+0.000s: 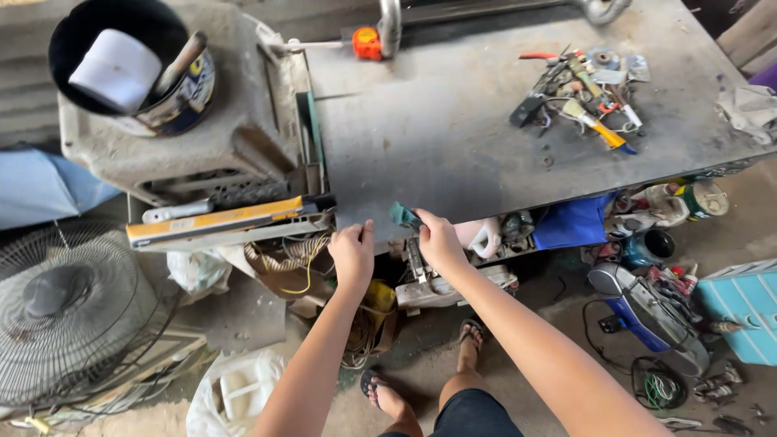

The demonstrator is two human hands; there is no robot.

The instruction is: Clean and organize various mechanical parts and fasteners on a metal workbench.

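Your left hand [353,256] clenched on the grey metal table [453,121] front edge, your right hand [438,241] just beside it, fingers grasping a teal-handled tool [404,215] at that edge, tool pile [584,91] well apart.

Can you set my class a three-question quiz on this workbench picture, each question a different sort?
1. True or false: the right hand holds a teal clamp at the near edge of the metal sheet.
2. Multiple choice: the white roll sits in A) the black bucket, B) a blue tray, C) a fan.
3. Fill in: the left hand rests on the sheet's near ____.

Key: 1 true; 2 A; 3 edge.
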